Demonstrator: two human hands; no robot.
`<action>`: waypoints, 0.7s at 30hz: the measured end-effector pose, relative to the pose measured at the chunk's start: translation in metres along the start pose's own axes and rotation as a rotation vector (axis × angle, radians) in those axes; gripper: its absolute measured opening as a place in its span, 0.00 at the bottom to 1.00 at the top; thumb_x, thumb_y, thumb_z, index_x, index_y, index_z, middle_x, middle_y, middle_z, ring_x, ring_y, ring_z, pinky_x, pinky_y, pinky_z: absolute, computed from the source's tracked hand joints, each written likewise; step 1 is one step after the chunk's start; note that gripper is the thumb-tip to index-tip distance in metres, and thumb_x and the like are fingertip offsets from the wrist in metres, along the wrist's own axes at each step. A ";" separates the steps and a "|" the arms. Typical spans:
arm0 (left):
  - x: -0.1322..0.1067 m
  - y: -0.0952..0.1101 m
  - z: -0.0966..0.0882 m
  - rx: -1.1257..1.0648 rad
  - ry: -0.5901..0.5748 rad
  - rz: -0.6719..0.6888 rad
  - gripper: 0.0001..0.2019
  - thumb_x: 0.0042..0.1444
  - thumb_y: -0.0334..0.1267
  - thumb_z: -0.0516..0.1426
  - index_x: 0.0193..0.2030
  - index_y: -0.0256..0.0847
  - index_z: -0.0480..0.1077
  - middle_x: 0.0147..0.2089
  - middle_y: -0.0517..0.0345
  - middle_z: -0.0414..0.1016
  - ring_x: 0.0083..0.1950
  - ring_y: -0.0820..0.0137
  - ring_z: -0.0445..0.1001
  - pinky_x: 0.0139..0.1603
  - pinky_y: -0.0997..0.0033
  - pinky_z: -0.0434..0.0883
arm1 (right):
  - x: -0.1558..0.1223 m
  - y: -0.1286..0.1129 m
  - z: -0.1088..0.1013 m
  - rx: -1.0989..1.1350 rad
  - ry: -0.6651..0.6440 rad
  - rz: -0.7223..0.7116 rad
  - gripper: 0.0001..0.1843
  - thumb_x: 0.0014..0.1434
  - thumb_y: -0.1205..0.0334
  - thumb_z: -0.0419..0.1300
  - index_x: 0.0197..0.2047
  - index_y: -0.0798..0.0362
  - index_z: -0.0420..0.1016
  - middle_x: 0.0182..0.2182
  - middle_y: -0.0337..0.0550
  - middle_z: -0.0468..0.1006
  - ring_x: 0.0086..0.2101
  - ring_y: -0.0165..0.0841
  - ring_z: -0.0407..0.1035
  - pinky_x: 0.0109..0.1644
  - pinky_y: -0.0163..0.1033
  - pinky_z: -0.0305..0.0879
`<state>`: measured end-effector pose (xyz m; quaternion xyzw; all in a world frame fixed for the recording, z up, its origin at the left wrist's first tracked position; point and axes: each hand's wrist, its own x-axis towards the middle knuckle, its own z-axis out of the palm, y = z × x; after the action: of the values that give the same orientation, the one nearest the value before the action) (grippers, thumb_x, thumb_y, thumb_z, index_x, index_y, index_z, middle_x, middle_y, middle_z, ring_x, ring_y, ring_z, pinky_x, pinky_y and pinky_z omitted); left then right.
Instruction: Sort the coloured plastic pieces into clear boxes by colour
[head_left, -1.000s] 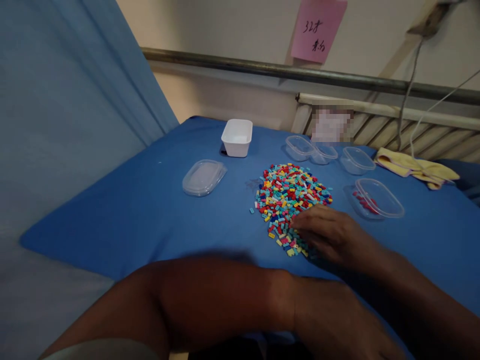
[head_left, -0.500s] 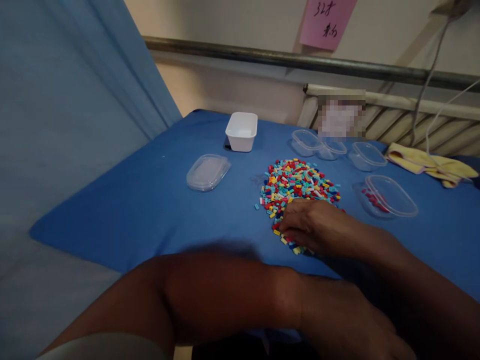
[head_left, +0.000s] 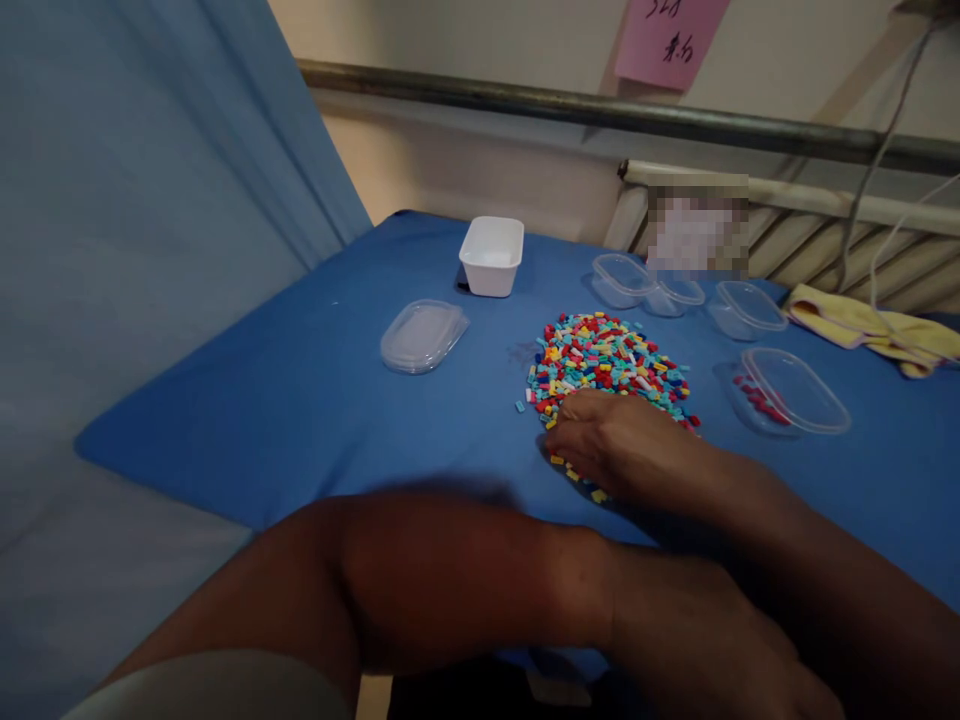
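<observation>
A heap of small coloured bricks (head_left: 607, 358), red, turquoise, yellow, pink and white, lies on the blue cloth-covered table (head_left: 300, 400). My right hand (head_left: 622, 445) rests palm down on the heap's near edge, its fingers bent and pressed together over the pieces; whatever they hold is hidden. My left forearm crosses the foreground from the left. My left hand (head_left: 697, 640) lies low at the bottom right, below the right wrist, with its fingers out of sight.
A white tub (head_left: 491, 255) stands at the back, with clear lids (head_left: 422, 335) to its left. Three empty clear containers (head_left: 619, 280) line the far side. A clear container (head_left: 787, 395) holding red pieces sits on the right, near a yellow cloth (head_left: 862, 325). A blue curtain (head_left: 150, 200) hangs on the left.
My right hand has slid left along the near edge of the heap, covering more of the pieces. The view has shifted slightly left and down. My left arm has stayed put.
</observation>
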<state>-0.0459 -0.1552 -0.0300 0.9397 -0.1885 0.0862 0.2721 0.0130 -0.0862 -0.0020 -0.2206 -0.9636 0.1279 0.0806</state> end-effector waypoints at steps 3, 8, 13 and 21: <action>-0.001 0.003 -0.002 0.008 -0.032 -0.010 0.15 0.66 0.34 0.55 0.33 0.50 0.82 0.46 0.54 0.86 0.44 0.69 0.85 0.37 0.69 0.79 | 0.001 0.001 0.001 0.015 0.011 0.004 0.13 0.75 0.66 0.57 0.46 0.51 0.84 0.39 0.47 0.82 0.39 0.39 0.74 0.42 0.42 0.69; -0.007 0.009 -0.003 0.073 -0.001 -0.064 0.15 0.70 0.33 0.56 0.36 0.50 0.83 0.49 0.56 0.86 0.47 0.70 0.84 0.37 0.71 0.79 | -0.009 0.011 -0.015 0.073 0.137 0.085 0.13 0.76 0.67 0.55 0.51 0.51 0.82 0.45 0.48 0.85 0.44 0.39 0.78 0.50 0.43 0.75; -0.016 0.012 -0.004 0.080 0.066 -0.121 0.16 0.76 0.41 0.56 0.37 0.49 0.81 0.42 0.59 0.83 0.44 0.72 0.82 0.36 0.73 0.77 | -0.056 0.032 -0.049 -0.061 0.400 0.301 0.10 0.77 0.59 0.58 0.50 0.47 0.82 0.45 0.47 0.87 0.43 0.41 0.81 0.49 0.44 0.77; -0.025 0.007 0.003 0.119 0.105 -0.190 0.08 0.71 0.42 0.64 0.40 0.43 0.79 0.45 0.61 0.81 0.41 0.72 0.79 0.31 0.69 0.73 | -0.173 0.091 -0.068 -0.497 0.578 0.791 0.15 0.75 0.56 0.58 0.54 0.49 0.85 0.49 0.58 0.88 0.49 0.55 0.82 0.52 0.57 0.76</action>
<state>-0.0710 -0.1553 -0.0357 0.9620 -0.0787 0.1202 0.2323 0.2180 -0.0696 0.0200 -0.6045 -0.7471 -0.1486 0.2332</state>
